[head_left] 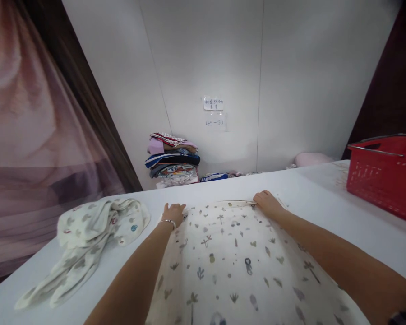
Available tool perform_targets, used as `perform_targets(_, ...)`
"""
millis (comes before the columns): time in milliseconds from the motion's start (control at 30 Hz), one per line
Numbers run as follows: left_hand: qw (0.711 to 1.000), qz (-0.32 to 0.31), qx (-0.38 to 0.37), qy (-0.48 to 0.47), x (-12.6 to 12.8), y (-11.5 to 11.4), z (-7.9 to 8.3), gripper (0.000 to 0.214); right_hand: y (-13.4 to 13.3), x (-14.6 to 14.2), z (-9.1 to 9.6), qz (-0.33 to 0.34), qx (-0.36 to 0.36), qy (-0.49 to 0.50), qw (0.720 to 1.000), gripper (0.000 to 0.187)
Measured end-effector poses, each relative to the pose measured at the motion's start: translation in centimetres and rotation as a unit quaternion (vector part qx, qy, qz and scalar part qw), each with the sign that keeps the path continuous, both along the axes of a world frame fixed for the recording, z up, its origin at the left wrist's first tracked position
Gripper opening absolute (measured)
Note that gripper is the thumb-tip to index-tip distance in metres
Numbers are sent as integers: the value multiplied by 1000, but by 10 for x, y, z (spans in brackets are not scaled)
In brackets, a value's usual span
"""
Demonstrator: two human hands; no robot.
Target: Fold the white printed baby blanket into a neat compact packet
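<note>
A thin white cloth (235, 253) printed with small palm trees, leaves and pineapples lies spread in front of me, running off the bottom of the view. At its far left corner my left hand (173, 214), with a bracelet at the wrist, has its fingers closed on the edge. My right hand (266, 203) grips the far right part of the same edge, which is slightly bunched between the hands. Left of the cloth lies a crumpled white garment (88, 225) with grey prints, touched by neither hand.
The white table (311, 189) reaches towards a pale wall. A red plastic basket (382, 180) with a metal handle stands at the right. Beyond the far edge are a stack of folded clothes (176, 158) and a pink bundle (313, 159). A pink curtain (37, 113) hangs at the left.
</note>
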State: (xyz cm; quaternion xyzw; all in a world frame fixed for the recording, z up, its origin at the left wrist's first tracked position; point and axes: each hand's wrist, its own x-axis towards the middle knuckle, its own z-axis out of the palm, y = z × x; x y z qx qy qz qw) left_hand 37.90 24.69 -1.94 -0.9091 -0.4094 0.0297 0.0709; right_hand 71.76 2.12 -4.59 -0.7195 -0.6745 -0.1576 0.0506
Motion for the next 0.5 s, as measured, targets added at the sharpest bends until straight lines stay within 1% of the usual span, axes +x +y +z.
perform_targets(100,999,-23,23,-2,-5,-3,6,28,-5,-1,-4,-9,9,4,1000,18)
perform_targets(200,998,-45,42,-18,-12,-7,10,23,-6,-1,-5,-9,13,10,1000,18)
perform_targets(367,996,-66,45,-33,-19,-13,6,20,-7,-1,-8,-3,20,12,1000,19)
perform_targets(500,997,-57,38,-38,-21,-15,1,21,-8,-2,-8,2,21,22,1000,33)
